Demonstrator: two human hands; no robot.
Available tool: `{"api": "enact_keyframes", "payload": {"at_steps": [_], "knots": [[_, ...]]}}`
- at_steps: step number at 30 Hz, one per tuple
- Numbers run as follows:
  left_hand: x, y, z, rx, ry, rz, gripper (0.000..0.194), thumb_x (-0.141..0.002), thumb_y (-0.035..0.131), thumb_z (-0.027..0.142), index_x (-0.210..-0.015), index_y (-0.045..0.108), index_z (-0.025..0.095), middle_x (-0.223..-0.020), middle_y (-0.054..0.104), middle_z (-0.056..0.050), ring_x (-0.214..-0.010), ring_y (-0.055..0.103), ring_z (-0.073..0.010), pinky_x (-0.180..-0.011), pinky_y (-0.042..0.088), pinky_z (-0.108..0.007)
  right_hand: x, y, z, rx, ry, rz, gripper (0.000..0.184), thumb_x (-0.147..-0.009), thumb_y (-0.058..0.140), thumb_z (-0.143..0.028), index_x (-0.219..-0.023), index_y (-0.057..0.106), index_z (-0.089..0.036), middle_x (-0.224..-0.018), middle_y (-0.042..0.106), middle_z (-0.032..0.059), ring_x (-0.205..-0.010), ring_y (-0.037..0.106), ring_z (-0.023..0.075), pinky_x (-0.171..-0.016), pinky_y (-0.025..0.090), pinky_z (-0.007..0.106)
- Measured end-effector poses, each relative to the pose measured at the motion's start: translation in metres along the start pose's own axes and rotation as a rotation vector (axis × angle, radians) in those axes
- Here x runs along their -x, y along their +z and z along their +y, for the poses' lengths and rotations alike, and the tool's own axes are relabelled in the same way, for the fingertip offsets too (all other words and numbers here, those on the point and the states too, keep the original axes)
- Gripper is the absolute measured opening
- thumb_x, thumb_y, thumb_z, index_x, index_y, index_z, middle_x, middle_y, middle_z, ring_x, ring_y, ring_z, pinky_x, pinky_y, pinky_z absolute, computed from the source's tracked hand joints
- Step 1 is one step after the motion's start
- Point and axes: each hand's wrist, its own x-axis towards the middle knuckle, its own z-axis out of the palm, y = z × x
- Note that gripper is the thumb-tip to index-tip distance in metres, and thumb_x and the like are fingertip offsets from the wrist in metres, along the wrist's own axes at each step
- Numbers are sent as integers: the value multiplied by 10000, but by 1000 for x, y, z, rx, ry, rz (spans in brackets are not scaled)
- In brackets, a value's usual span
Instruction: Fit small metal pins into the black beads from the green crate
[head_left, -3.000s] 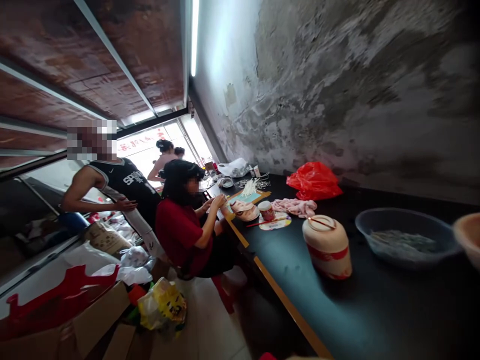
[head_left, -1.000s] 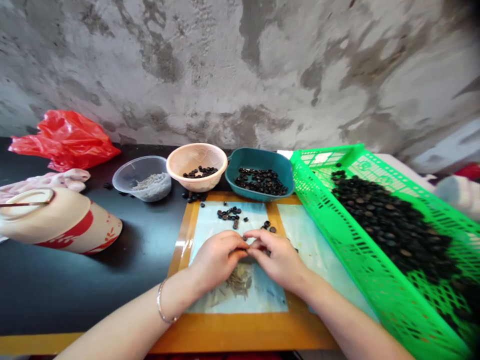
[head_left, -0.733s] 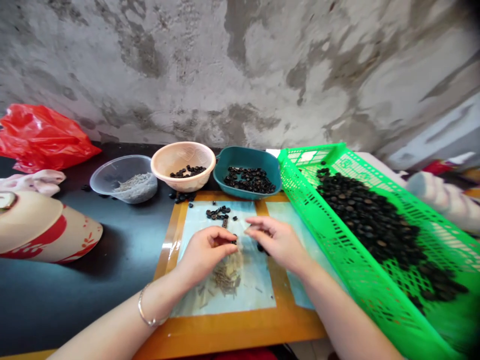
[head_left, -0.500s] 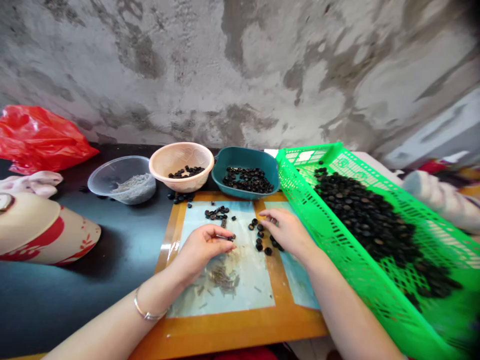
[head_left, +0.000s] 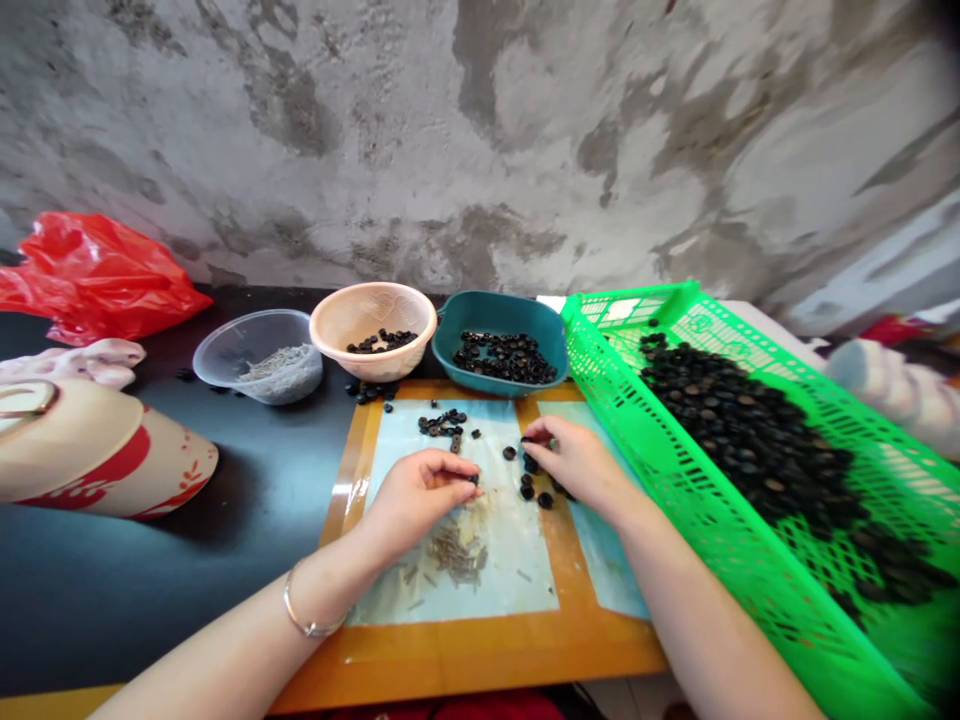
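Pinched between thumb and forefinger of the left hand (head_left: pixel 420 492) is a small dark piece (head_left: pixel 473 480); the right hand (head_left: pixel 581 460) has its fingertips at a black disc (head_left: pixel 527 440), whether gripped I cannot tell. Largest stands the green basket (head_left: pixel 675 462) on the right, then the teal tub (head_left: pixel 469 318), peach bowl (head_left: pixel 360 366) and clear bowl (head_left: pixel 216 352) behind. Thin pins (head_left: pixel 456 556) lie on the blue sheet (head_left: pixel 517 535).

Perforated plastic is seen in the basket (head_left: pixel 637 440), shiny film in the bag (head_left: pixel 105 270), polished metal in the bangle (head_left: pixel 310 627). The worktop (head_left: pixel 90 590) is smoothly finished; slight gloss is shown by the black discs (head_left: pixel 546 501).
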Motion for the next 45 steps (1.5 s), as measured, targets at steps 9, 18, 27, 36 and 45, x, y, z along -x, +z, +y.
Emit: {"api": "enact_keyframes", "payload": {"at_steps": [9, 18, 27, 36, 45], "knots": [[1, 0, 1, 5, 53, 18, 158, -672, 735, 164, -827, 701, 152, -764, 734, -19, -732, 704, -150, -736, 553, -254, 15, -3, -34, -493, 110, -91, 220, -732, 723, -319, -903, 695, -184, -833, 719, 40, -704, 647, 183, -650, 506, 303], [7, 0, 9, 15, 89, 14, 158, -617, 768, 156, -760, 701, 162, -731, 726, -10, -677, 684, -146, -683, 557, -256, 30, 19, -47, -514, -88, -24, 287, -688, 824, -396, -812, 654, -200, -734, 657, 0, -648, 590, 158, -600, 469, 277], [12, 1, 11, -34, 236, -52, 124, -630, 770, 147, -747, 728, 155, -782, 721, -47, -735, 664, -161, -672, 544, -256, 30, 17, -50, -433, -502, 126, 255, -793, 767, -380, -889, 605, -208, -801, 675, 38, -719, 623, 182, -622, 496, 301], [15, 1, 11, -52, 277, -60, 109, -640, 782, 134, -737, 744, 165, -801, 720, -52, -759, 662, -164, -698, 530, -249, 30, 11, -57, -383, -658, 153, 243, -819, 752, -337, -962, 595, -220, -793, 691, 41, -739, 649, 193, -684, 520, 346], [16, 1, 10, -50, 290, -88, 100, -655, 779, 138, -746, 746, 162, -805, 705, -54, -744, 648, -157, -672, 510, -240, 29, 9, -58, -376, -694, 127, 232, -844, 728, -337, -981, 576, -227, -800, 694, 31, -738, 654, 183, -681, 514, 334]]}}
